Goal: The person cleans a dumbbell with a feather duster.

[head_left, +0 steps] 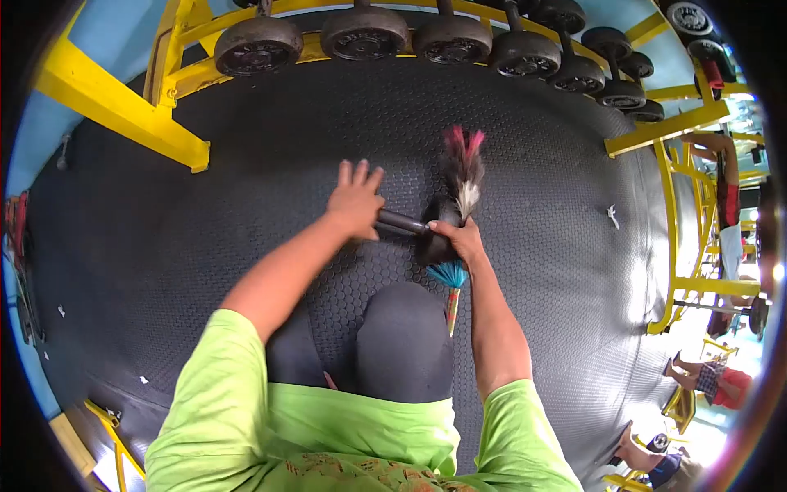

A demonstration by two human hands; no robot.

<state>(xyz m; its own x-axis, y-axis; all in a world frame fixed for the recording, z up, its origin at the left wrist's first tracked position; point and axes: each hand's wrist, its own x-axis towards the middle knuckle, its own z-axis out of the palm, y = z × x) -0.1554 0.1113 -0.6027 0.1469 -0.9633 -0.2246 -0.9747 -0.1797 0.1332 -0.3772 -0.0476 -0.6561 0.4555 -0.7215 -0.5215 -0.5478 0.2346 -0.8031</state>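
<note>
My left hand (357,199) is open, its fingers spread above the left end of a black dumbbell (402,221), and it covers that end. The bar slants from there to a dark round weight (434,248). Around this weight my right hand (459,238) is closed, thumb on top by the bar and fingers hidden below. A feather duster (465,176) runs past the same spot: dark and white feathers with pink tips beyond my hand, a teal ruffle (448,274) and a striped handle (452,307) on the near side. I cannot tell whether my fingers also grip it.
Dumbbells (363,34) line a yellow rack (184,86) at the far side. Black honeycomb-textured matting (270,164) covers the floor, with small white scraps (613,216) on it. More yellow frames (668,213) and several people (721,381) are at the right.
</note>
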